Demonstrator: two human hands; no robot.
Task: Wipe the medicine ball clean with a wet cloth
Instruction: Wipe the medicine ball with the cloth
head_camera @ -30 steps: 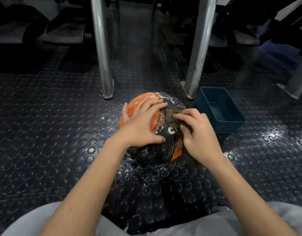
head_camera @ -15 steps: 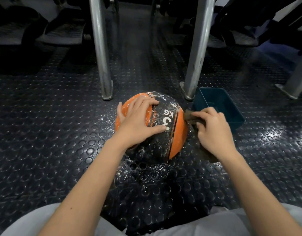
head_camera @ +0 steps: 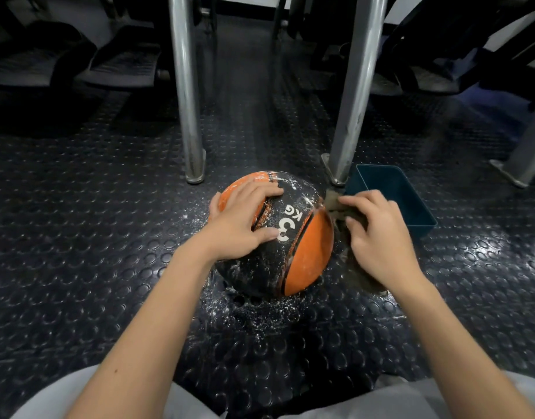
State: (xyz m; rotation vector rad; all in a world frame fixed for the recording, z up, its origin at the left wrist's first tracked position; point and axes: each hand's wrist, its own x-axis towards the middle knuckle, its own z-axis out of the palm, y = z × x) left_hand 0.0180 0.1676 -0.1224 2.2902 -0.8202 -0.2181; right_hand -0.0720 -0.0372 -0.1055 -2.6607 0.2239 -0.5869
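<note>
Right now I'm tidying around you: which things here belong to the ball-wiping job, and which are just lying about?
Job: medicine ball; cloth; right hand gripping it; left hand on the ball; teal tub, probably.
Lying about: metal posts.

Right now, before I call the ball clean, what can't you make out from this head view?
Medicine ball: underside and far side, hidden by its own curve.
Ball patch under the left hand, which rests on top.
Cloth: mostly covered by the right hand gripping it; wetness cannot be told.
Blue bin: near corner behind the right hand; water inside, unclear in dim light.
</note>
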